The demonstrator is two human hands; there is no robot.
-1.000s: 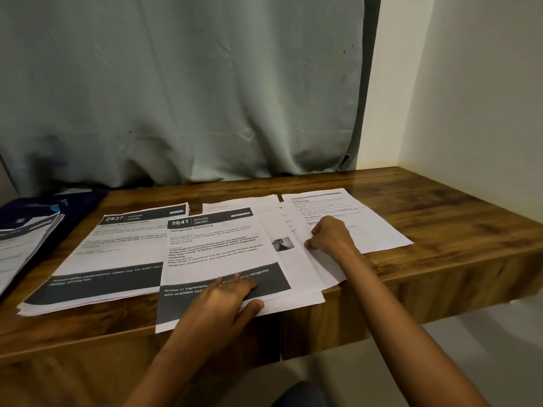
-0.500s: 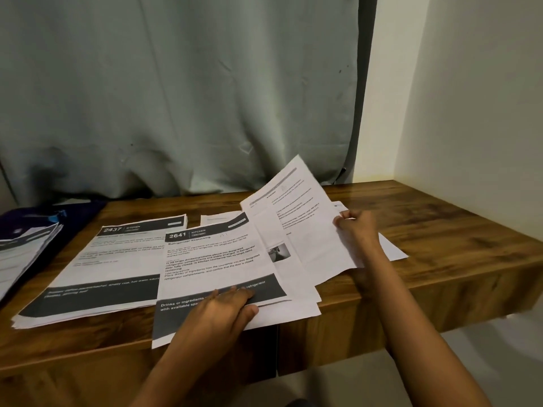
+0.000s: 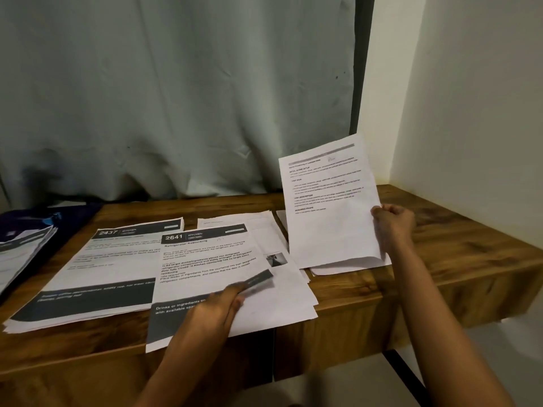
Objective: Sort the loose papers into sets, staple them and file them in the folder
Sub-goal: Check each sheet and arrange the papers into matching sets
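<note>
Mid-sorting, fingers of the right hand (image 3: 392, 227) are pinching a raised sheet (image 3: 332, 207) while fingers of the left hand (image 3: 217, 306) are gripping the page (image 3: 205, 259) beneath them, likely seeking its matching pile next.

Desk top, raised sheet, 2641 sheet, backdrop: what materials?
Desk top: wood or wood-look laminate, semi-gloss; grain pattern, soft light sheen. Can't tell which.
Raised sheet, gripped by the right hand: thin matte printer paper; its bottom edge curls.
2641 sheet, pinched by the left hand: same paper, black print; lifted edge bends.
Backdrop: grey-green fabric curtain, matte; folds and creases.
</note>
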